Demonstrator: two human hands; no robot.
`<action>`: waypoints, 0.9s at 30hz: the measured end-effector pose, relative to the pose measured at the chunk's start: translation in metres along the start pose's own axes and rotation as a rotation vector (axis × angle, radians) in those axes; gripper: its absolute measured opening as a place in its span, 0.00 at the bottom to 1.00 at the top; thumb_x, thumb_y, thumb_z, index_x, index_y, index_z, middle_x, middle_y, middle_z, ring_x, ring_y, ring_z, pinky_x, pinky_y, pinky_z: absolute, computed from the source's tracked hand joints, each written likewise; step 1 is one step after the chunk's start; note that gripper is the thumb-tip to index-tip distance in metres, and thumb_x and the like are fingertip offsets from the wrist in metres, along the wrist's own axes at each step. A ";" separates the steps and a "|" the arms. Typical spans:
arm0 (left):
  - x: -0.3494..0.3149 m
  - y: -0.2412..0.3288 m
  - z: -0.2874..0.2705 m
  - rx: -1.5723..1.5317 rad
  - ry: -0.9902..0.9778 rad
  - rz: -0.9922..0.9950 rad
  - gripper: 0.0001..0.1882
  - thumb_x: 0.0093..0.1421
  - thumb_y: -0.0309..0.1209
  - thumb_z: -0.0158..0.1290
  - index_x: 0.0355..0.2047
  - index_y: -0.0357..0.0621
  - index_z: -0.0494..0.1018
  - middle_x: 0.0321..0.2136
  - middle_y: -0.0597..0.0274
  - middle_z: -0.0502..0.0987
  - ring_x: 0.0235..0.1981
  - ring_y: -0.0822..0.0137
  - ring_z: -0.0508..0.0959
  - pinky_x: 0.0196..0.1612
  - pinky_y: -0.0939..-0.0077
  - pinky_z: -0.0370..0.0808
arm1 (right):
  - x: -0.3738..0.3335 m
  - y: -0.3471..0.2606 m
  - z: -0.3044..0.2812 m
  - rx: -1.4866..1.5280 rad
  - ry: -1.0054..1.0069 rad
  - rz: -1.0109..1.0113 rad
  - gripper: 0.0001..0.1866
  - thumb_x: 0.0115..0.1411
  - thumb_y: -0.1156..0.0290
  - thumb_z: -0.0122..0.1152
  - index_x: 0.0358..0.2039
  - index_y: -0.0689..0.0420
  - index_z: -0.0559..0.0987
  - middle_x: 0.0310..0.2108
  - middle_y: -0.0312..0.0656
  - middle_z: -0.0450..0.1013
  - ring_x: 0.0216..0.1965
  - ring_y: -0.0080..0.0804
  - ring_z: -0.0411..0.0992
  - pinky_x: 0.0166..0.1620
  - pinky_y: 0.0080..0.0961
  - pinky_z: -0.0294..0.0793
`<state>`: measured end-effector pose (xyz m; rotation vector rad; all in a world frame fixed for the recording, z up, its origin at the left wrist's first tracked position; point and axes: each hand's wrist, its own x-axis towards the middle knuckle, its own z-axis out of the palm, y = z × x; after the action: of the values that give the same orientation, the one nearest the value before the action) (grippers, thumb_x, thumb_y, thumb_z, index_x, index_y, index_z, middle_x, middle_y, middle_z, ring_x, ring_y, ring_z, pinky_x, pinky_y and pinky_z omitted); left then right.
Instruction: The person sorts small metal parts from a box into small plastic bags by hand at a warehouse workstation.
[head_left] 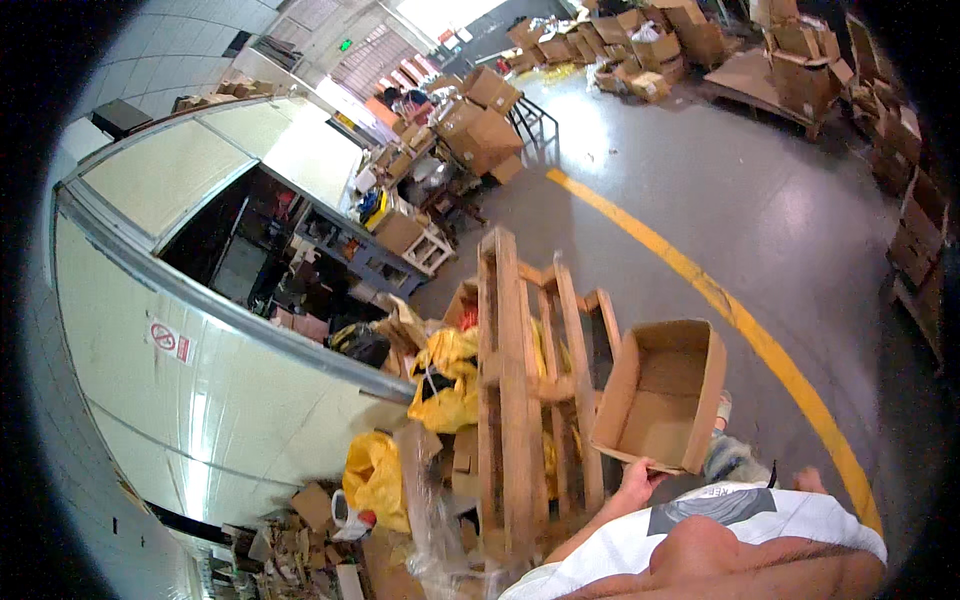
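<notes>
An open-topped cardboard box (pixel 650 420), with nothing seen inside it, is tilted in front of my body. Its lower edge is gripped by my left hand (pixel 640 478), the fingers closed on the cardboard. Off to the right, apart from the box, my right hand (pixel 810 480) hangs at my side; it is small and smeared, so its fingers do not show clearly. Just left of the box, a wooden pallet (pixel 492 400) stands on its edge.
Yellow sacks (pixel 375 480) and scrap cardboard lie left of the pallet, beside a pale partition wall (pixel 260 400). A yellow line (pixel 735 315) curves across the grey floor. Cardboard boxes (pixel 480 135) are piled farther off, and a low platform (pixel 760 85) with more boxes stands at the far right.
</notes>
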<state>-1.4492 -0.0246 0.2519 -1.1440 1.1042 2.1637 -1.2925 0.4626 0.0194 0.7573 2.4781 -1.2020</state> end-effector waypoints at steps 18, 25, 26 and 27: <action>0.245 0.325 0.228 0.003 0.014 0.083 0.11 0.54 0.26 0.48 0.37 0.34 0.70 0.34 0.50 0.75 0.37 0.56 0.78 0.36 0.59 0.81 | 0.559 -0.572 0.015 0.115 -0.069 -0.246 0.15 0.50 0.66 0.57 0.32 0.66 0.76 0.29 0.50 0.75 0.28 0.37 0.73 0.30 0.33 0.72; 0.378 0.517 0.266 -0.190 -0.115 0.039 0.11 0.54 0.25 0.46 0.38 0.32 0.68 0.36 0.49 0.74 0.37 0.56 0.78 0.37 0.59 0.82 | 0.655 -0.716 0.089 -0.121 -0.419 -0.422 0.11 0.53 0.67 0.58 0.27 0.63 0.78 0.20 0.40 0.73 0.22 0.30 0.71 0.28 0.31 0.72; 0.387 0.548 0.281 -0.180 -0.148 0.008 0.11 0.54 0.25 0.46 0.37 0.32 0.68 0.36 0.49 0.74 0.37 0.56 0.78 0.37 0.59 0.82 | 0.664 -0.711 0.097 -0.080 -0.471 -0.050 0.14 0.53 0.63 0.60 0.26 0.63 0.79 0.21 0.40 0.76 0.25 0.36 0.74 0.31 0.33 0.73; 0.387 0.578 0.298 -0.212 -0.060 0.066 0.10 0.55 0.25 0.45 0.37 0.32 0.68 0.34 0.50 0.74 0.35 0.57 0.78 0.34 0.62 0.82 | 0.668 -0.724 0.092 -0.142 -0.497 -0.086 0.13 0.52 0.63 0.61 0.27 0.62 0.80 0.23 0.41 0.76 0.27 0.37 0.75 0.32 0.33 0.74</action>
<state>-2.2015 -0.1056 0.2843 -1.1370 0.9159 2.3965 -2.2508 0.2389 0.1180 0.2707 2.1640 -1.0693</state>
